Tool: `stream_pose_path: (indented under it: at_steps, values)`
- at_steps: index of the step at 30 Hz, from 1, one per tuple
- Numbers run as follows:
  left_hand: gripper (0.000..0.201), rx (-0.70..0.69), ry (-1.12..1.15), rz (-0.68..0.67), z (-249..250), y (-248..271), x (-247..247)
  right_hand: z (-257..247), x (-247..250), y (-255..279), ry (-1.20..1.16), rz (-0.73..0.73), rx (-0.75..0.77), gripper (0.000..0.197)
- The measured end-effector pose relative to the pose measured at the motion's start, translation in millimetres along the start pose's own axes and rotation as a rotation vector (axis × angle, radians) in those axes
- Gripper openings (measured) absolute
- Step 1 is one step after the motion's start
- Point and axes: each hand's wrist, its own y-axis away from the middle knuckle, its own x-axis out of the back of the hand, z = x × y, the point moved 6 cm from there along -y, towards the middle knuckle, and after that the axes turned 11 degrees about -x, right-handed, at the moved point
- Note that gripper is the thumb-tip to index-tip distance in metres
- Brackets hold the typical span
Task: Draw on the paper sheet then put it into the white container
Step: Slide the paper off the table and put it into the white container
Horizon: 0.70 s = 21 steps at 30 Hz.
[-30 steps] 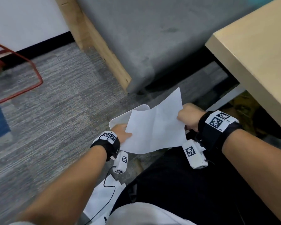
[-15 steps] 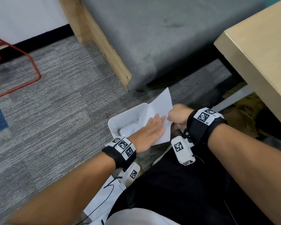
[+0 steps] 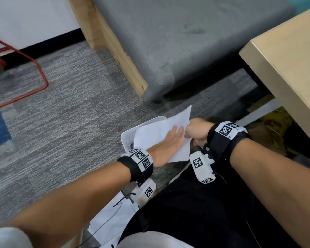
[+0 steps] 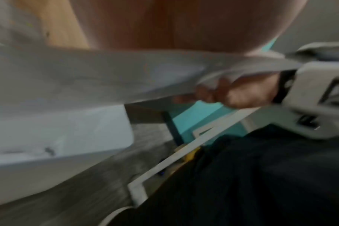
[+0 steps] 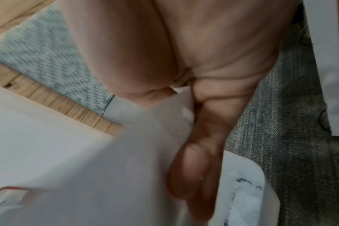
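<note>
While the paper sheet (image 3: 156, 130) lies partly over the box: the step in hand looks like the last one, stowing it.
Left grip (image 3: 168, 145): released, fingers straight, palm pressing flat on the sheet.
Right grip (image 3: 197, 133): pinching the sheet's edge, just right of the left fingertips.
Paper sheet: under the left grip, slanting across the white container (image 3: 128, 138); its far corner sticks up beyond the right grip.
Next move: probably free the right pinch and push down, so the sheet bends inside the walls.
</note>
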Motion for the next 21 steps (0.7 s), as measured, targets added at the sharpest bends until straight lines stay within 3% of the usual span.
stream_pose_path:
  at_steps: [2,4,5,6,9,11,13,17,19,21]
  values:
    - [0.054,0.222,-0.073,0.057,-48.9,8.3,-8.0,2.5,5.3,0.8,-0.023,0.016,0.004,0.027]
    - [0.055,0.406,-0.303,-0.146,-81.4,25.7,-6.3,7.1,9.5,-1.4,-0.048,-0.001,-0.023,0.032]
    - [0.058,0.386,-0.364,-0.247,-83.5,32.7,-4.8,7.2,11.4,-4.4,-0.042,0.007,-0.028,0.032]
    - [0.061,0.271,-0.363,-0.252,-68.2,33.7,1.0,7.4,12.3,-5.2,-0.051,0.015,-0.034,0.03]
    - [0.061,-0.051,-0.167,-0.059,-3.7,30.8,14.2,7.3,9.0,-14.4,-0.074,0.018,-0.017,0.031]
    - [0.065,-0.112,-0.066,-0.094,22.5,29.3,3.1,4.5,2.9,-14.4,-0.064,-0.017,-0.002,0.034]
    - [0.07,-0.061,-0.033,-0.2,18.7,33.7,-9.6,3.8,0.6,-5.6,-0.065,-0.031,0.0,0.028]
    - [0.085,0.343,-0.248,-0.373,-54.6,55.4,-1.8,11.1,8.6,-2.1,-0.129,-0.018,-0.009,0.029]
    - [0.079,0.287,-0.285,-0.228,-53.9,54.5,18.6,8.5,7.8,-1.4,-0.117,-0.022,-0.004,0.026]
    - [0.07,0.095,-0.169,-0.041,-24.1,45.6,30.6,6.8,4.6,-3.6,-0.105,-0.024,-0.015,0.03]
